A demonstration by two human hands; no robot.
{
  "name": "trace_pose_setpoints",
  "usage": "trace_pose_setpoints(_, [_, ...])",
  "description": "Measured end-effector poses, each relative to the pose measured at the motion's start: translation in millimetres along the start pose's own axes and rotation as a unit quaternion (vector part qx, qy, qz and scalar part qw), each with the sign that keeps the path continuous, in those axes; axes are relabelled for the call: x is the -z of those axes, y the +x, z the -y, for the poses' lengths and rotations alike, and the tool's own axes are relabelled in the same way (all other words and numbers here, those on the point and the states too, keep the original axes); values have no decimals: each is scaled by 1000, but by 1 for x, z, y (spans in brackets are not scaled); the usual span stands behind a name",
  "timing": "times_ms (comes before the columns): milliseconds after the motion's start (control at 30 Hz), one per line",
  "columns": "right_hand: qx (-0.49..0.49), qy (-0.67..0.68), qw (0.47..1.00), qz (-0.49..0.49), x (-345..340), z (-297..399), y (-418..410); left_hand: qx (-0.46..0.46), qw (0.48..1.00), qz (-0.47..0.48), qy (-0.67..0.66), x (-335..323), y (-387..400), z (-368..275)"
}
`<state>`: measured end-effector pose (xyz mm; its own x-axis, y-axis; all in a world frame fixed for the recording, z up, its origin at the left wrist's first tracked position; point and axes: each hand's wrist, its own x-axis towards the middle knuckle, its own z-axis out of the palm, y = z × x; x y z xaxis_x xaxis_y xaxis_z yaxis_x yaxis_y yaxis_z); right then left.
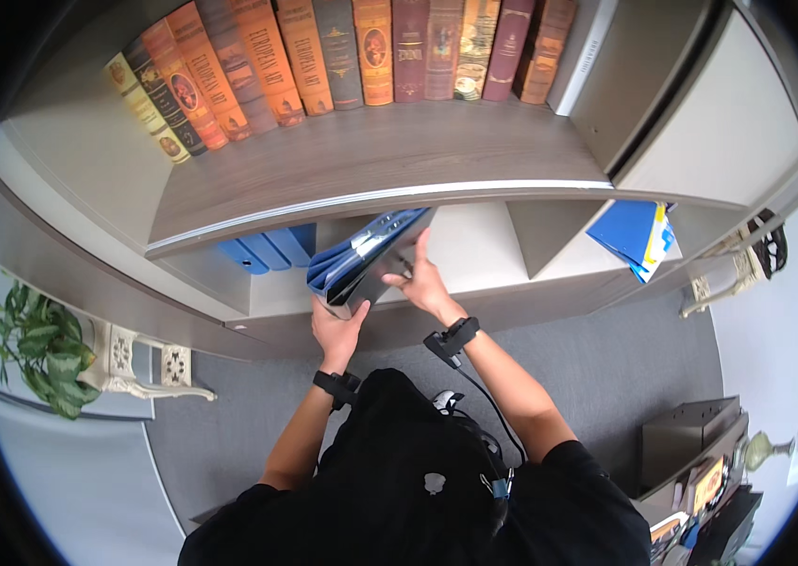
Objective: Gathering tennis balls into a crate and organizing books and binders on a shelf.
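A tilted stack of blue and dark folders [363,256] lies between my two hands at the front of the lower cabinet compartment. My left hand [337,331] grips its near lower end, with the thumb against the dark cover. Along the right side, my right hand [424,283] holds the dark outer cover, its index finger stretched upward. The far end of the stack sits under the shelf edge, partly hidden. Just left of it, several blue file binders [268,249] stand in the same compartment. Dark straps circle both my wrists.
Above runs a wooden shelf [384,145] with a row of books [374,53]; its front edge overhangs the compartment. Blue folders and papers [632,237] lean in the right compartment. A leafy plant [45,347] and a carved white stand [151,364] are at left. A cable [491,396] hangs by my right arm.
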<state>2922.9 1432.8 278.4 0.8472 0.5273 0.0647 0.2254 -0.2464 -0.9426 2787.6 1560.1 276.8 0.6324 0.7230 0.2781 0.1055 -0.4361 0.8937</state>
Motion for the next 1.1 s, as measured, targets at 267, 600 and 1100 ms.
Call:
trace_pose_setpoints(267, [86,-147,968,183,-39,-14,59,63,995,-81,1,-37,58,17])
trace_pose_setpoints(600, [121,-153,973,127,-81,-97,128,88,995,-12,48,-94,115,61])
trace_pose_setpoints(1100, [61,-134,987,65,-77,-77,156,275,948,-9,-162,-103,118,190])
